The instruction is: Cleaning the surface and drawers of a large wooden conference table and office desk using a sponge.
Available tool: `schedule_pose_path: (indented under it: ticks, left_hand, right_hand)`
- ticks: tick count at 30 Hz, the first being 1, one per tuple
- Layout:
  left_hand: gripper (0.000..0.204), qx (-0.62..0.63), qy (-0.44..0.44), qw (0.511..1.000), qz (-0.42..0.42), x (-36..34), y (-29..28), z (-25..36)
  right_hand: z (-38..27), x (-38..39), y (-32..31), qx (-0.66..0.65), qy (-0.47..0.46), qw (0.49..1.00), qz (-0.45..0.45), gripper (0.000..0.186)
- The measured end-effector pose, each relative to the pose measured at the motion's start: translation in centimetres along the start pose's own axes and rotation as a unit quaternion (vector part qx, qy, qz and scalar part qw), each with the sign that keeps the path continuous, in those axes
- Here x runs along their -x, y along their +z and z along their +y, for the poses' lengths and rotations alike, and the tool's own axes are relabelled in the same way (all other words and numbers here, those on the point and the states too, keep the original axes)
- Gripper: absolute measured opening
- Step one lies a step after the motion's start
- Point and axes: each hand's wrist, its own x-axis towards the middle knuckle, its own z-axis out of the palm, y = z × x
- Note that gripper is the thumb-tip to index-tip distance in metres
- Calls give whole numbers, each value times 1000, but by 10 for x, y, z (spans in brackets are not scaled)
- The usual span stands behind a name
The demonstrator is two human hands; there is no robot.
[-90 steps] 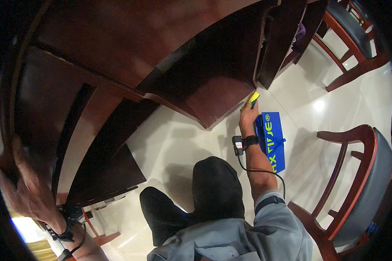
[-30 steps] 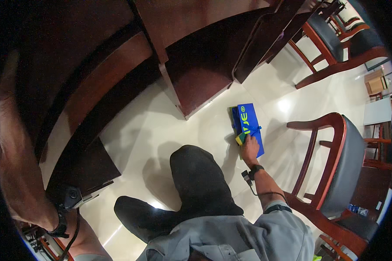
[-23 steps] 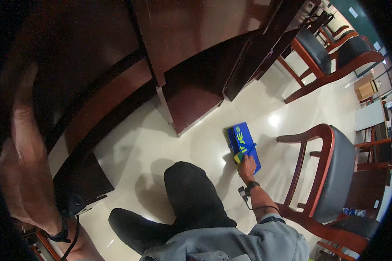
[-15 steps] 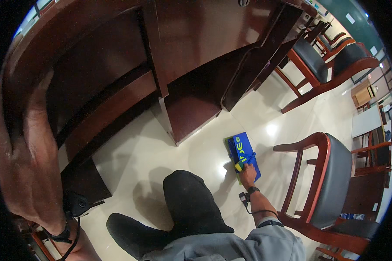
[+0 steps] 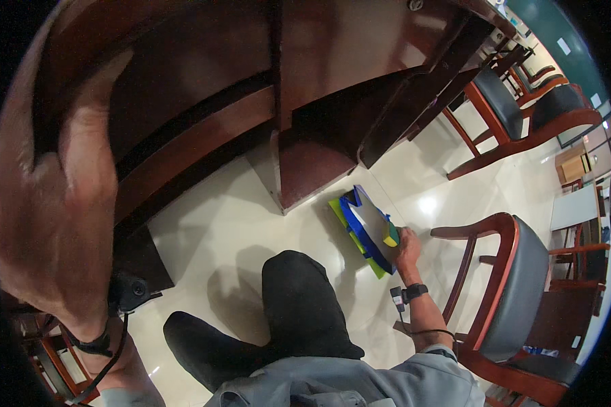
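Observation:
My right hand (image 5: 406,251) is closed beside the right edge of a blue and lime-green bag (image 5: 363,237) on the floor. At its fingertips is a small green-and-yellow block (image 5: 391,235), whose exact kind I cannot make out. The bag's blue rim stands parted around a pale inside. At the upper left, large and close, my left hand (image 5: 61,197) grips the curved edge of a dark wooden desk (image 5: 183,54). Its thumb lies along the desk's inner side, and the other fingertips are hidden. Both wrists carry black straps with cabled devices.
A wooden chair with a black padded back (image 5: 516,292) stands close to my right arm. Another chair (image 5: 499,102) is farther off at the upper right. The desk's side panel (image 5: 312,169) reaches down near the bag. My dark-clad knees (image 5: 299,298) are below, over pale glossy floor tiles (image 5: 210,224).
The bag went from lying flat with its printed front showing to being tilted with its mouth parted. My right hand shifted up and right with the block; my left hand stays on the desk edge.

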Motion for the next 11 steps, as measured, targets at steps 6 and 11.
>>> schedule_pose_path:
  ticks: [6, 11]
  left_hand:
    - [36, 310, -166, 926, 140, -16, -4, 25]
    - [35, 430, -97, 876, 197, -37, 15, 39]
  right_hand:
    - [-58, -61, -35, -84, -85, 989, 84, 29]
    - [-98, -125, -12, -49, -75, 987, 136, 26]
